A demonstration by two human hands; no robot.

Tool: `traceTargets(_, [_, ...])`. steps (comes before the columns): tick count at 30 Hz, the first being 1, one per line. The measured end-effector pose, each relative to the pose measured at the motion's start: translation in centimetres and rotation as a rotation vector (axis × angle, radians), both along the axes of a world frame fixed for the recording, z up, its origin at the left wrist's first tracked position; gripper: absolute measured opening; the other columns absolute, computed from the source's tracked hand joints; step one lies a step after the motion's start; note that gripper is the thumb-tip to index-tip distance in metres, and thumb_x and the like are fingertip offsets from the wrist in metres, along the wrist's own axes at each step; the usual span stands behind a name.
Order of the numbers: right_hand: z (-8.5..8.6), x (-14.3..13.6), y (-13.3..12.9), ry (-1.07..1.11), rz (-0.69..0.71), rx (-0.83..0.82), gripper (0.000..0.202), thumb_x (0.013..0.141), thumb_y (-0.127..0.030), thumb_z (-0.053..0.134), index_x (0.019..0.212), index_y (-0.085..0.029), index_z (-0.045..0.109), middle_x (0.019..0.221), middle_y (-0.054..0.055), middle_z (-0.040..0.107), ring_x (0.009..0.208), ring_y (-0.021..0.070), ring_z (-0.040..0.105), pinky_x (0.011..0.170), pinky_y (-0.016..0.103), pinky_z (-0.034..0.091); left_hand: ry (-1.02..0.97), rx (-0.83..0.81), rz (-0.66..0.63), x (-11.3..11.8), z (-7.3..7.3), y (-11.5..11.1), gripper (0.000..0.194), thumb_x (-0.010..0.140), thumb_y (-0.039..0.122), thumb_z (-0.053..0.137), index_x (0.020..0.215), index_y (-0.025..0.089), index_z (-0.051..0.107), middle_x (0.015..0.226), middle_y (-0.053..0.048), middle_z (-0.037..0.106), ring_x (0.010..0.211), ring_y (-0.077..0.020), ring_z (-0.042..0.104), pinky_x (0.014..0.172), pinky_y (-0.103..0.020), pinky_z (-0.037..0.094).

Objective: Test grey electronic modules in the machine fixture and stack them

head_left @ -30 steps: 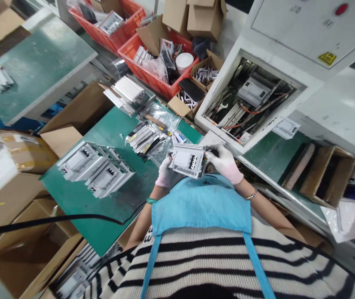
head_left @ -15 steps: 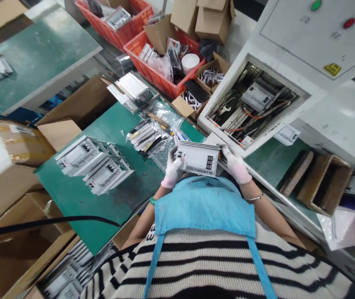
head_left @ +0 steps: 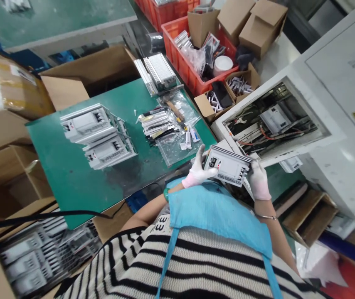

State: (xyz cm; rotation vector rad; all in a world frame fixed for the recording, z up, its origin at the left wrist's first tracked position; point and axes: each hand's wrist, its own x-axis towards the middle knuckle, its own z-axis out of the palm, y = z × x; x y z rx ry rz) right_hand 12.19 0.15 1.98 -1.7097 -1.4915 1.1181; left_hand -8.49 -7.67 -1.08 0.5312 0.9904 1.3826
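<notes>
A silver-white electronic module (head_left: 229, 166) with a finned back edge, dark sockets and a terminal row is held tilted in front of my blue apron. My left hand (head_left: 198, 171), in a white glove, grips its left end, thumb over the front face and fingers spread up beside it. My right hand (head_left: 259, 179), also gloved, is closed around the right end; some of its fingers are hidden. Another module (head_left: 275, 118) sits inside the opening of the white machine (head_left: 296, 155), just beyond my right hand.
Finished-looking modules (head_left: 102, 137) stand grouped on the green table (head_left: 71, 199). Strips (head_left: 159, 124), a hammer (head_left: 175, 110) and a plastic bag (head_left: 171, 151) lie nearby. Red crates (head_left: 190, 72) and small boxes are behind; a carton of modules (head_left: 30, 261) is lower left. A black cable (head_left: 71, 212) crosses the left.
The view has swung. The module has been turned: its dark square sockets, previously at the right, now show at the left, and its right end has dipped. Both hands remain at its ends.
</notes>
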Motion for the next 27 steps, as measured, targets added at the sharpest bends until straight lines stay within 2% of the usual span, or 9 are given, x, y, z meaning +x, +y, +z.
traceTargets(3, [0.5,0.2,0.0,-0.124,-0.012,-0.007,0.045,0.091,-0.053,0.041,0.103,-0.018,0.067,0.099,0.013,0.069,0.101,0.0278,0.061,0.099,0.046,0.043,0.02,-0.003,0.012,0.1,-0.3,-0.1,0.13,0.055,0.057,0.089,0.156,0.029,0.013,0.148,-0.015,0.046,0.138,-0.0391,0.041,0.117,-0.057,0.029])
traceTargets(6, [0.5,0.5,0.0,-0.391,0.089,0.116,0.055,0.092,-0.057,0.036,0.119,-0.017,0.062,0.112,0.015,0.066,0.111,0.031,0.059,0.101,0.05,0.042,0.069,0.013,0.032,0.2,-1.2,0.0,0.124,0.058,0.055,0.088,0.156,0.026,0.018,0.15,-0.015,0.045,0.142,-0.0377,0.035,0.12,-0.055,0.023])
traceTargets(8, [0.1,0.0,-0.3,-0.532,0.217,0.267,0.064,0.088,-0.062,0.043,0.132,-0.017,0.053,0.127,0.018,0.059,0.122,0.0334,0.052,0.104,0.052,0.038,0.089,0.007,0.033,0.2,-2.0,0.1,0.122,0.059,0.052,0.088,0.155,0.025,0.02,0.152,-0.015,0.043,0.144,-0.0366,0.033,0.121,-0.054,0.022])
traceTargets(10, [-0.6,-1.0,-0.8,-0.636,0.428,0.359,0.076,0.079,-0.065,0.057,0.136,-0.016,0.047,0.138,0.02,0.05,0.133,0.0371,0.041,0.11,0.057,0.03,0.093,-0.016,0.029,0.1,-2.8,0.3,0.12,0.059,0.05,0.089,0.155,0.025,0.021,0.153,-0.015,0.041,0.144,-0.0359,0.034,0.121,-0.054,0.022])
traceTargets(12, [-1.4,-2.5,-1.4,-0.735,0.635,0.361,0.086,0.069,-0.061,0.068,0.137,-0.016,0.043,0.147,0.02,0.041,0.141,0.0409,0.027,0.113,0.062,0.019,0.068,-0.031,0.022,0.0,-3.6,0.5,0.121,0.059,0.049,0.089,0.155,0.025,0.02,0.152,-0.015,0.042,0.142,-0.0359,0.037,0.119,-0.055,0.025])
traceTargets(15, [-2.6,-4.2,-1.9,-0.839,0.749,0.298,0.098,0.06,-0.051,0.076,0.142,-0.015,0.037,0.155,0.022,0.027,0.143,0.0434,0.017,0.115,0.062,0.01,0.026,-0.046,-0.018,-0.3,-4.4,1.0,0.121,0.059,0.048,0.088,0.155,0.025,0.018,0.15,-0.015,0.045,0.138,-0.0361,0.043,0.116,-0.054,0.031])
traceTargets(19, [-4.2,-5.0,-1.7,-0.814,0.722,0.201,0.1,0.058,-0.054,0.076,0.142,-0.014,0.039,0.149,0.022,0.033,0.136,0.0404,0.03,0.115,0.054,0.017,0.144,-0.159,-0.104,-1.2,-5.2,2.4,0.117,0.06,0.048,0.086,0.154,0.02,0.023,0.144,-0.017,0.052,0.133,-0.0362,0.049,0.114,-0.053,0.035])
traceTargets(22, [-6.0,-5.2,-0.8,-0.835,0.616,0.137,0.099,0.057,-0.053,0.078,0.14,-0.015,0.042,0.146,0.022,0.037,0.133,0.0396,0.034,0.112,0.05,0.022,0.355,-0.264,-0.106,-2.4,-5.8,3.2,0.104,0.056,0.045,0.089,0.145,0.022,0.042,0.138,-0.013,0.058,0.132,-0.0364,0.05,0.117,-0.052,0.031])
traceTargets(27, [-8.7,-5.9,2.0,-0.935,0.426,0.037,0.094,0.061,-0.05,0.08,0.14,-0.017,0.043,0.148,0.024,0.037,0.129,0.0404,0.038,0.107,0.051,0.024,0.518,-0.328,-0.064,-5.9,-6.7,1.5,0.067,0.059,0.045,0.084,0.118,0.021,0.065,0.12,-0.011,0.07,0.115,-0.0338,0.062,0.106,-0.048,0.044])
